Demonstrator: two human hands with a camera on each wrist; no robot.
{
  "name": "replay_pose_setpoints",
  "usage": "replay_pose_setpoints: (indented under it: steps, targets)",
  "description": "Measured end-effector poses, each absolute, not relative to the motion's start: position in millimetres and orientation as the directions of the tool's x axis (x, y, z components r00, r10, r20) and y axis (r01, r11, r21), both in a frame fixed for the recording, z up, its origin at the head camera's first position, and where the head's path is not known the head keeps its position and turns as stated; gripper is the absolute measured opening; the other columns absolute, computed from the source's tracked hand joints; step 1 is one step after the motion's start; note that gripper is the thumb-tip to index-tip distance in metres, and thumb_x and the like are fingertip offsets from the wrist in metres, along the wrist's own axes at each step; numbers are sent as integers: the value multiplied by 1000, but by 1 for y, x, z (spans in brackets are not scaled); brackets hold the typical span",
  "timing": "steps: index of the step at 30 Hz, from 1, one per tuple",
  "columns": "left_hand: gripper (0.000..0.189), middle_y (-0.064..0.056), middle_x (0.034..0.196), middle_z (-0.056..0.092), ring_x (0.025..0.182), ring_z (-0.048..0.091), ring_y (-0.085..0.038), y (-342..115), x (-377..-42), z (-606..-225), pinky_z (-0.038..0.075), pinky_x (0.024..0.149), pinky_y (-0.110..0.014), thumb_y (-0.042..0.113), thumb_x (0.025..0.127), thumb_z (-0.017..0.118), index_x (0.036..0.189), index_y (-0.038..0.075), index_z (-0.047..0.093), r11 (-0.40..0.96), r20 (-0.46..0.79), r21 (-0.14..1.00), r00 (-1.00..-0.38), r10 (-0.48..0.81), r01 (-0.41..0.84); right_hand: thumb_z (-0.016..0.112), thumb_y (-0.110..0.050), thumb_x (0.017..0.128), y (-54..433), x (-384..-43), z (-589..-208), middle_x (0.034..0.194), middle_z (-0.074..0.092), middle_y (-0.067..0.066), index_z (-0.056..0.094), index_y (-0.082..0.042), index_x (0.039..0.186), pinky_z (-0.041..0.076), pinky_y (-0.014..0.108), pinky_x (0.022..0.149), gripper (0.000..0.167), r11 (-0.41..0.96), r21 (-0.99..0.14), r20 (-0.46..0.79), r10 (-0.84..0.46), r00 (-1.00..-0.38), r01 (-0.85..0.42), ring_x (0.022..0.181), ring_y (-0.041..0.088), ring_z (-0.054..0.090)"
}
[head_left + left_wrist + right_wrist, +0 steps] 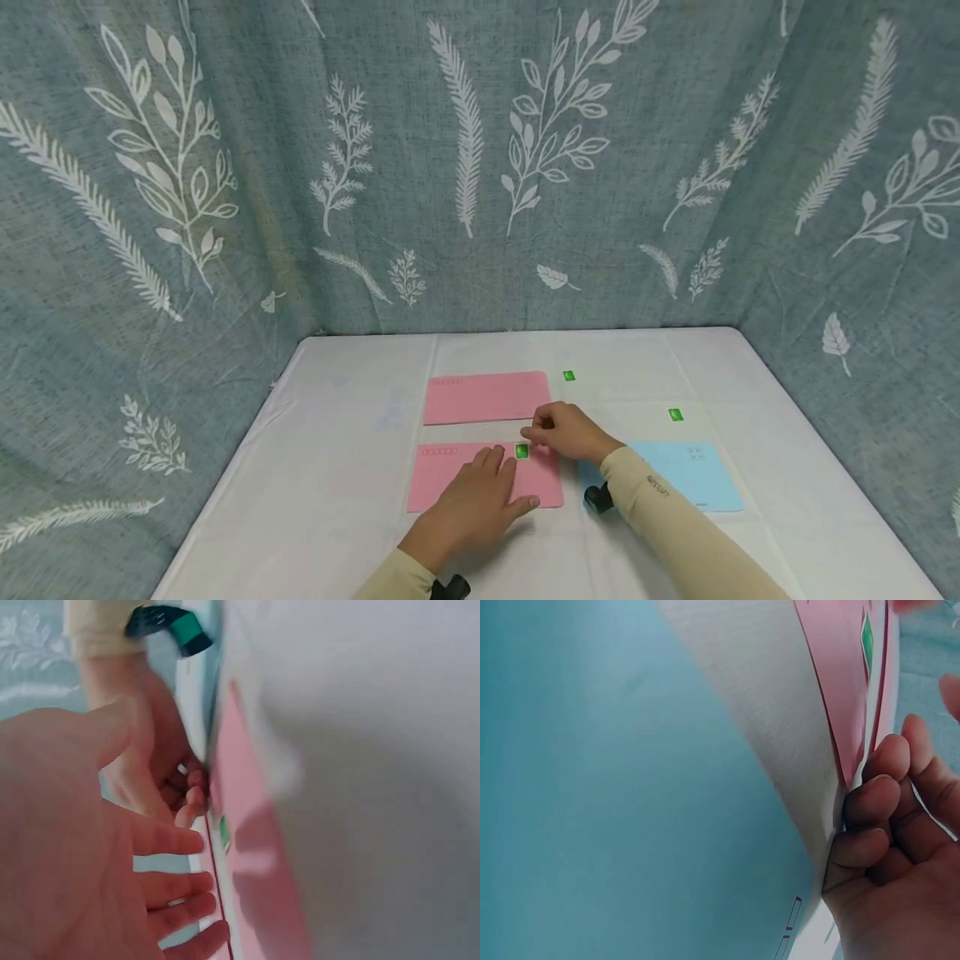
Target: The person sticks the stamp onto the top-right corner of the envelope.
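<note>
The nearer pink envelope (pixel 431 483) lies flat on the white table, a small green stamp (pixel 522 451) at its upper right. My left hand (pixel 474 498) spreads over this envelope with straight fingers, fingertips just left of the stamp; its palm side fills part of the left wrist view. At the envelope's upper right corner is my right hand (pixel 566 429), its fingers curled near the surface. Those curled fingers (pixel 876 802) appear at the envelope's edge in the right wrist view, and nothing shows between them. Part of the envelope is hidden under both hands.
Behind lies a second pink envelope (pixel 483 400). Two more green stamps rest on the white cloth, one stamp (pixel 568 376) at the back, another stamp (pixel 676 414) farther right. My right forearm crosses a light blue envelope (pixel 701 479). A leaf-patterned curtain (pixel 480 275) surrounds the table.
</note>
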State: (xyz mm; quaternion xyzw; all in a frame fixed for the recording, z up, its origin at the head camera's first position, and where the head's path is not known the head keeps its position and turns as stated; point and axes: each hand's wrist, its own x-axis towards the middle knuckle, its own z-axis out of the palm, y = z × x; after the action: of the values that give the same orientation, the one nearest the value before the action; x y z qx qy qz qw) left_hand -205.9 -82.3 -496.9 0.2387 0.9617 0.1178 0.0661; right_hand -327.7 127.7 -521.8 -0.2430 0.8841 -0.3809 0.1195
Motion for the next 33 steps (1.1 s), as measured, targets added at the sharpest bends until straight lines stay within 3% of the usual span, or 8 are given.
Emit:
replay_pose_setpoints:
  steps: [6,17,23,33]
  targets:
    - [71,-24,175,25,162,21,-41,-95,-249,-491,23,128,-58,48,117,39,166,-3,36,833,-97,393,-884,458,389,69,-35,104,129,-328,-523,76,67,-4,70,-15,83,46,30,63,30,608,-728,-48,-508,-860,-318,66,12,56]
    - [64,-16,179,18,165,13,-38,-88,-311,-501,14,130,-57,47,119,29,172,12,33,868,-188,312,-870,455,386,65,-26,98,130,-330,-521,77,69,-3,74,-12,85,46,32,67,21,590,-751,-53,-501,-864,-297,69,13,57]
    - [62,-15,180,18,165,10,-39,-93,-321,-524,11,130,-60,46,117,27,172,17,35,868,-207,357,-877,432,344,60,-19,96,128,-328,-521,78,68,-3,73,-12,87,47,33,70,17,592,-750,-64,-508,-859,-294,71,13,58]
    - [60,-10,180,18,166,9,-35,-89,-309,-517,10,131,-55,43,117,28,172,21,35,858,-202,364,-869,452,362,56,-18,97,135,-334,-519,82,69,3,74,-7,89,49,37,72,23,567,-775,-68,-513,-856,-278,74,18,59]
